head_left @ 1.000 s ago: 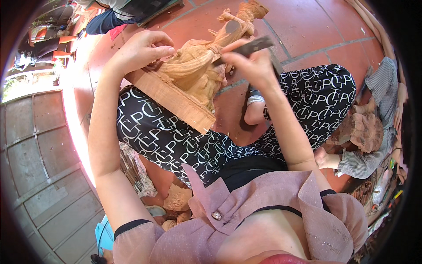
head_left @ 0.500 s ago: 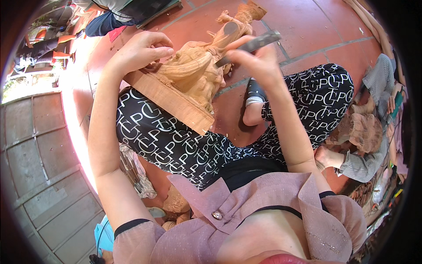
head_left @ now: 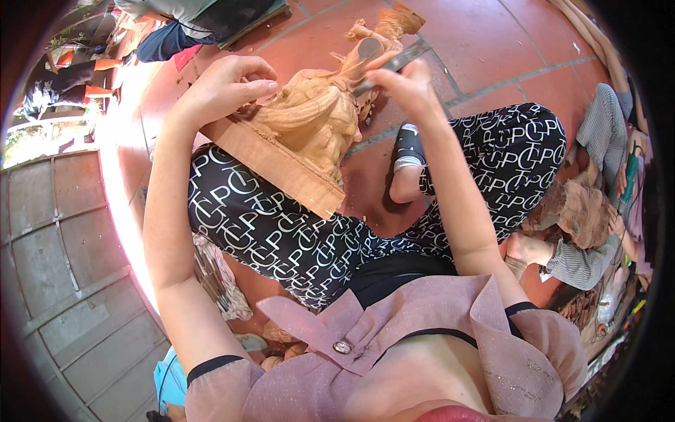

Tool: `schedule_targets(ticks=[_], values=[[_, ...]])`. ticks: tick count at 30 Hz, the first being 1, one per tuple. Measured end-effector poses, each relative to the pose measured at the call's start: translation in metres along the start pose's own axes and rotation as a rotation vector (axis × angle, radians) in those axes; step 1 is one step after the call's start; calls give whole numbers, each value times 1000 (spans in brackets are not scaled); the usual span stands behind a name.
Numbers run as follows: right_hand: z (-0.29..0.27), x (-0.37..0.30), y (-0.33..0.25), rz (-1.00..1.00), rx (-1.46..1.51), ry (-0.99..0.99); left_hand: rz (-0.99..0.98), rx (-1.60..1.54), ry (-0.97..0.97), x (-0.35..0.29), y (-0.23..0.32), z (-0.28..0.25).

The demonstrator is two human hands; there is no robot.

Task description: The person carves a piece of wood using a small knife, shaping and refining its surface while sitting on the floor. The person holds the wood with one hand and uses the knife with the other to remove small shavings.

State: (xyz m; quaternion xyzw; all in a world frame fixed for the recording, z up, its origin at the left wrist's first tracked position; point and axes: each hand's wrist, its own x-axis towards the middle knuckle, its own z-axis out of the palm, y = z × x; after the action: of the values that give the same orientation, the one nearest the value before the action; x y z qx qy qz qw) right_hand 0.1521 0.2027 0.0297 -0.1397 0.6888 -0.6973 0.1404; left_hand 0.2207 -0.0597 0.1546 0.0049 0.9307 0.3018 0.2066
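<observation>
A light-brown wood carving (head_left: 309, 105), with flowing carved folds and a thick flat base, lies slanted with the base on my left thigh and its narrower end pointing away. A round grey patch shows near its upper middle. My left hand (head_left: 239, 81) is curled against the carving's left side, just above the base, its thumb toward the wood; the undersides of the fingers are hidden. My right hand (head_left: 410, 84) is closed round a dark grey flat strip (head_left: 408, 56), whose lower end meets the carving's middle. Motion blurs the strip, and its exact kind is unclear.
Red floor tiles (head_left: 485, 42) lie beyond my patterned trousers. At right sits another person in striped trousers (head_left: 605, 126), with a brown carving (head_left: 585, 214) nearby. Long thin tools on a cloth (head_left: 223, 281) lie by my left leg. Grey panels (head_left: 63, 281) stand at left.
My right hand and the grey strip have shifted slightly left and up along the carving. My left hand has stayed nearly in place, and the carving has barely moved.
</observation>
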Motion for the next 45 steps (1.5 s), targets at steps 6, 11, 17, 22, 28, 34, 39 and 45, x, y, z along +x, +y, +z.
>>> schedule_targets(ticks=[6, 11, 17, 22, 28, 34, 39, 45], values=[[20, -22, -11, -6, 143, -204, -89, -18, -13, -4, 11, 0], [-15, 7, 12, 4, 158, -23, 71, 49, 31, 1, -6, 1], [13, -12, 4, 41, 241, -188, -68, -21, 31, -5, 12, 1], [-24, -10, -4, -131, 156, -20, 6, 4, 78, -6, 5, 1], [10, -51, -32, -84, 235, -337, 1, 71, 14, -4, 1, 1], [41, -60, -42, -291, 126, -459, 31, 64, 13, -3, 1, 1], [17, -35, -33, 65, 60, -407, -96, -79, -4, -7, 9, 3], [30, -49, -45, -209, 204, -381, -36, -51, 14, -3, 5, 3]])
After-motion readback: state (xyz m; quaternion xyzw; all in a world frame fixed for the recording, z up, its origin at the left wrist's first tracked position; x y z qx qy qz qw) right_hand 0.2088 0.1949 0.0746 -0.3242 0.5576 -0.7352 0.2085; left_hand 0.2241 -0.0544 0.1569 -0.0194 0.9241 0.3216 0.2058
